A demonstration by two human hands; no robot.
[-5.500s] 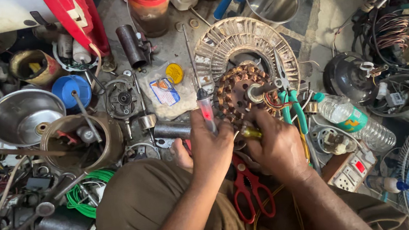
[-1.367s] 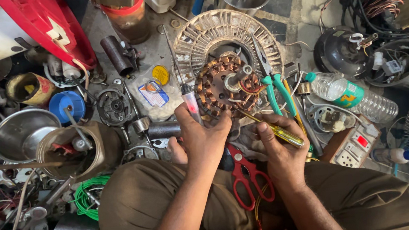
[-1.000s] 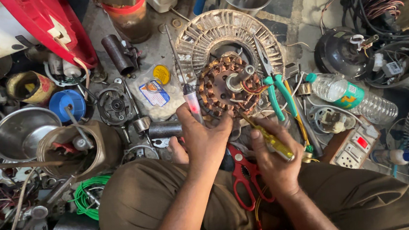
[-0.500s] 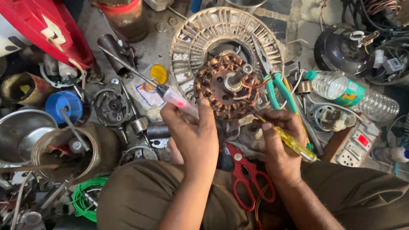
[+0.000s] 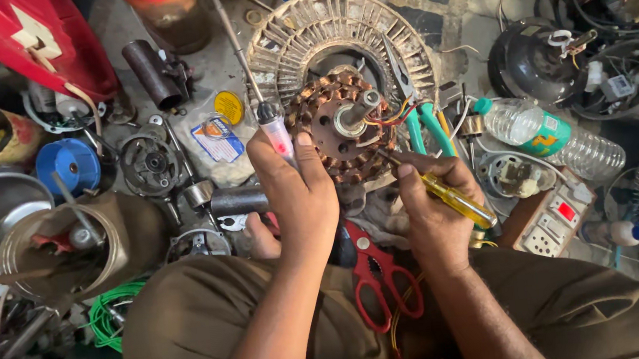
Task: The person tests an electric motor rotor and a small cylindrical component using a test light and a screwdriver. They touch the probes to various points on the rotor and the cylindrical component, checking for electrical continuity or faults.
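Head view: two hands (image 5: pixel 298 197), two screwdrivers (image 5: pixel 452 200)

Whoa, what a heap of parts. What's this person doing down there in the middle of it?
A person sits on the floor over a fan motor's copper-wound core, which rests on a round finned metal housing. The left hand has its grip on a long screwdriver with a clear handle, shaft pointing away. The right hand holds a yellow-handled screwdriver, tip at the windings. Red scissors lie on the lap.

Red-handled scissors (image 5: pixel 378 274); plastic bottle (image 5: pixel 543 133); blue cap (image 5: pixel 68 164); green wire coil (image 5: pixel 108 317).
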